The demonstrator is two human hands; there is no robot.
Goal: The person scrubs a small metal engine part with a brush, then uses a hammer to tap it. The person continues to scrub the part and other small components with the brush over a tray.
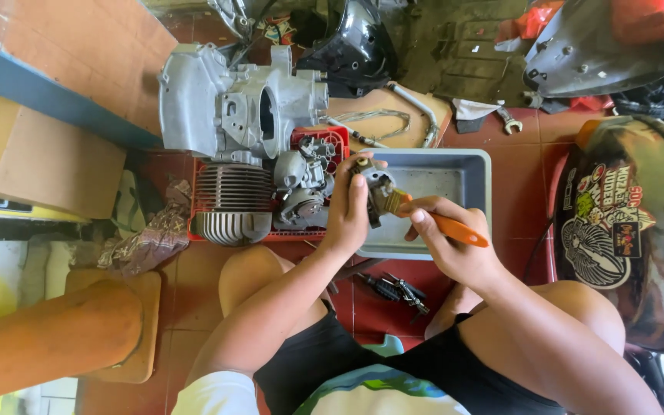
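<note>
Left hand (347, 211): grip closed around small metal engine part (374, 184), held over grey tray (466, 173). Right hand (455, 246): grip closed on orange-handled brush (432, 219), bristles touching part. Red crate (324, 138) left of tray.

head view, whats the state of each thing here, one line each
left hand: fingers closed on the small metal engine part, held over the tray
right hand: fingers closed on the orange-handled brush, bristles against the part
grey tray: upright on the floor, looks empty
red crate: full of engine parts
finned cylinder: lying on its side in the crate
</note>
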